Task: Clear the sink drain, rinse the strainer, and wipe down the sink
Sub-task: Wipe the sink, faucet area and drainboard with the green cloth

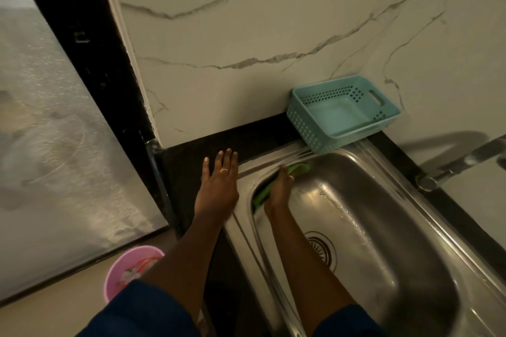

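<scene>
The only camera sits on my head and looks steeply down, from near, at the sink [380, 216] and dark counter [183, 169] under the wall [246, 35].

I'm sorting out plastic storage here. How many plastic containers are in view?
2. A teal perforated plastic basket sits at the steel sink's back corner against the wall; a pink plastic bucket stands on the floor, lower left. Others may be outside the frame.

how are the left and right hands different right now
The left hand lies flat, fingers straight, on the dark counter; the right hand presses a green cloth against the sink wall. The left hand is outside the basin, the right hand down inside it. Both wear a ring.
</scene>
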